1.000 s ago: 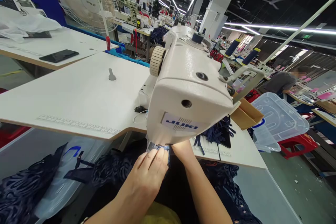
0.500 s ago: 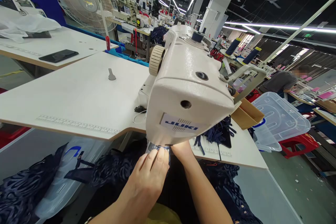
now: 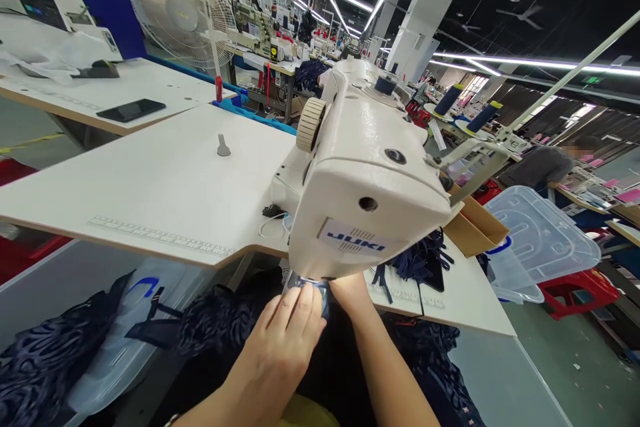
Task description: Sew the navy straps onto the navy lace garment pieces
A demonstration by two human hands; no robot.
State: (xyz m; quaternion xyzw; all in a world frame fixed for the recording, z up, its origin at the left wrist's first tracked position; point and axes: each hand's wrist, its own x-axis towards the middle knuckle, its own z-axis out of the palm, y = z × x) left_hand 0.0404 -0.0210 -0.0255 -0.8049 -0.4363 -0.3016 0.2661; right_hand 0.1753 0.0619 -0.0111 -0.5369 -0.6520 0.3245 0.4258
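Note:
A white sewing machine (image 3: 367, 180) marked JUKI stands tilted in my view, its head covering the needle area. Just below it, my left hand (image 3: 287, 330) has its fingers bent and held together over a small piece of dark blue fabric (image 3: 323, 300), whose edge shows beside the fingertips. My right hand (image 3: 353, 292) reaches in under the machine head from the right. Its fingers are hidden behind the head, so what they touch is out of sight.
Dark blue straps (image 3: 417, 257) lie right of the machine beside a cardboard box (image 3: 480, 223). Dark ruffled fabric (image 3: 215, 320) hangs below the white table (image 3: 165, 180), which bears a small grey metal piece (image 3: 223, 146). A clear plastic bin (image 3: 543, 233) sits on a red stool (image 3: 580, 290).
My view has shifted slightly, so the machine and table appear a little further right and lower. Both hands keep nearly the same place under the machine head.

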